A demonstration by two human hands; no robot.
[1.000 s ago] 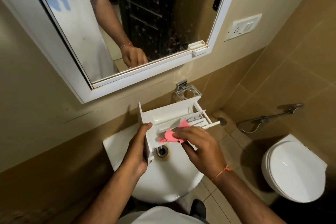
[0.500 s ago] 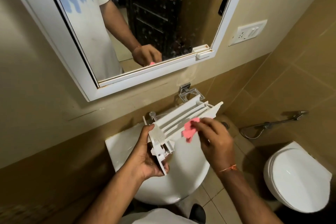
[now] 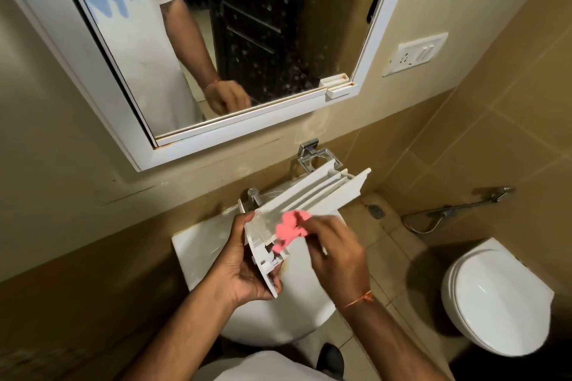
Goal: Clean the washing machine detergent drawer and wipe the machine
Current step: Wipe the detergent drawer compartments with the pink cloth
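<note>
Two hands busy: left hand grips drawer, long axis up-right; right hand pinches pink cloth.

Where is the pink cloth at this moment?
The pink cloth is at the centre of the head view, pinched by the right hand against the drawer, above the sink.

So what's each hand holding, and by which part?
Left hand grips the white detergent drawer by its near end; right hand pinches a pink cloth by one edge.
</note>
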